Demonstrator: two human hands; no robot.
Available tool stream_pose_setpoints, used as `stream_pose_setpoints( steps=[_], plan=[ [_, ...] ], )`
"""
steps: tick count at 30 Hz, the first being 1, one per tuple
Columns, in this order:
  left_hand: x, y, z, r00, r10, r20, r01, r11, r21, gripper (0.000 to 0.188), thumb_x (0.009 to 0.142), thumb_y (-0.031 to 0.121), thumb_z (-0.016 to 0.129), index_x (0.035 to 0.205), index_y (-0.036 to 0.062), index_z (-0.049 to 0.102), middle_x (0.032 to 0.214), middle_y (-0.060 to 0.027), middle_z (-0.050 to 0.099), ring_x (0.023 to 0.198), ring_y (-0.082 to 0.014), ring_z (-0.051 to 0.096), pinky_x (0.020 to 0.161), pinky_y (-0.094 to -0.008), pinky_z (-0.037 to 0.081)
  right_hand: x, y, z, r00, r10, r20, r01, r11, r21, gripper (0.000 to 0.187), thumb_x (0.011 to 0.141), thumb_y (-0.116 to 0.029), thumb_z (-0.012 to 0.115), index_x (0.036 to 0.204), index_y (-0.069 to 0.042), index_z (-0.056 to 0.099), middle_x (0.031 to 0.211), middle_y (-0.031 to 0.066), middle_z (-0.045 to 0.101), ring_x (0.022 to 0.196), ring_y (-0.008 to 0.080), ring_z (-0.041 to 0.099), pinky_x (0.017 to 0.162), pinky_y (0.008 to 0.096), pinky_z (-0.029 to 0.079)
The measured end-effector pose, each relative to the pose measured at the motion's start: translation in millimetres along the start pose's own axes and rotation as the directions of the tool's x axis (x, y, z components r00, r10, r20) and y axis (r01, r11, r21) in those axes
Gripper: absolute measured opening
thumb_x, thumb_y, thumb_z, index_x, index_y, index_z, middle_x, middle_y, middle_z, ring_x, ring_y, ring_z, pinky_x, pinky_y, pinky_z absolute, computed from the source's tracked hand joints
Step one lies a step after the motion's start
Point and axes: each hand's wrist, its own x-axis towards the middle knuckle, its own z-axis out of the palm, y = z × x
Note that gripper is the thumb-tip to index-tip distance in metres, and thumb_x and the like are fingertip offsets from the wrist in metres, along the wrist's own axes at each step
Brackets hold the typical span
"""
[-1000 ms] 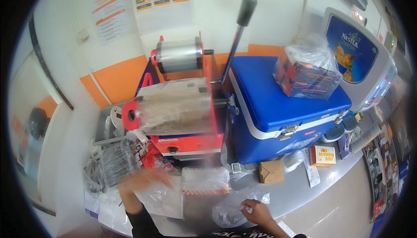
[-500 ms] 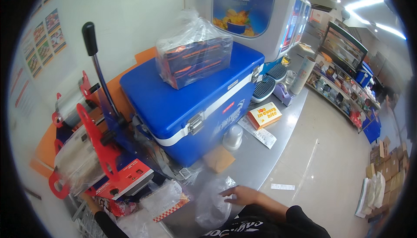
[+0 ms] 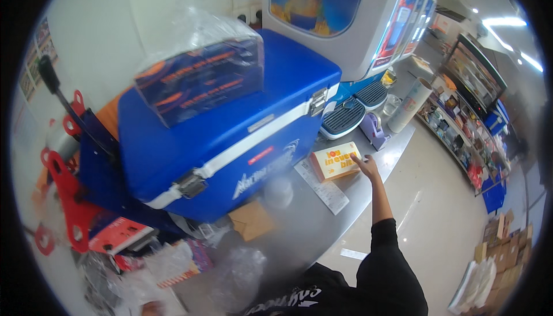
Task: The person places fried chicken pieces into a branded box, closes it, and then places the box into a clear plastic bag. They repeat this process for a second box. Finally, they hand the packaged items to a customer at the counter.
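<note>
Your left hand (image 3: 152,308) is just a blur cut off at the bottom rim, so I can't tell whether it's wide, narrow or holding anything; right by it is an orange-checked paper pack (image 3: 174,265), with a crumpled clear plastic bag (image 3: 239,275) just beside that, close to your shirt; past those a brown kraft packet (image 3: 252,220) sits on the steel counter (image 3: 302,229), with a blurry whitish plastic cup (image 3: 279,192) next along, up near the cooler wall.

Your right arm reaches out over the counter's front edge, and the right hand (image 3: 366,167) is at the right end of the orange-and-white carton (image 3: 334,165); fingers look a bit parted, but gripping or merely touching, I can't tell; that carton lies flat, with a strip of steel between it and the edge, and a long receipt (image 3: 331,193) runs along its near side toward that edge.

Tighter on the far side: purple tape dispenser (image 3: 374,131) and black-topped drip trays (image 3: 345,119) just behind the carton; the blue cooler (image 3: 294,65) walls off the left; the grey drink dispenser (image 3: 368,5) rises at the back.
</note>
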Motion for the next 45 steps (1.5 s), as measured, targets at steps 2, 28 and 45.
stream_pose_setpoints(
  steps=[2,28,45],
  plan=[
    [5.8,7.0,103.5,0.994,0.081,0.076,-0.094,0.977,0.189,0.021,0.096,0.015,0.054,0.108,0.0004,0.062,0.097,-0.0107,0.063,0.087,-0.0168,0.058,0.076,-0.0278,0.048,21.6,-4.3,-3.1,0.961,0.095,0.261,-0.095,0.995,-0.013,0.100,0.062,-0.069,0.075,0.124,0.006,0.051,0.120,0.0242,0.057,0.108,0.0312,0.059,0.084,0.0429,0.053],
    [43.7,-8.2,299.5,0.966,-0.194,0.169,0.158,0.966,0.205,0.029,0.090,0.011,0.049,0.116,-0.0007,0.056,0.109,-0.0241,0.062,0.096,-0.0420,0.059,0.084,-0.0461,0.046,-28.8,5.5,-2.6,0.855,-0.067,0.513,-0.347,0.662,0.664,0.063,0.089,-0.042,0.061,0.129,0.004,0.045,0.115,0.0130,0.061,0.103,0.0184,0.062,0.087,0.0296,0.049],
    [-52.5,-8.6,275.9,0.806,-0.084,-0.586,0.422,0.776,0.470,0.026,0.090,0.018,0.058,0.113,0.0100,0.065,0.143,-0.0182,0.038,0.128,-0.0381,0.038,0.107,-0.0459,0.029,-254.9,-82.2,-27.9,0.453,-0.458,0.765,-0.047,0.844,0.534,0.074,0.076,-0.034,0.079,0.130,0.004,0.047,0.115,0.0163,0.062,0.103,0.0222,0.062,0.091,0.0341,0.048]
  ],
)
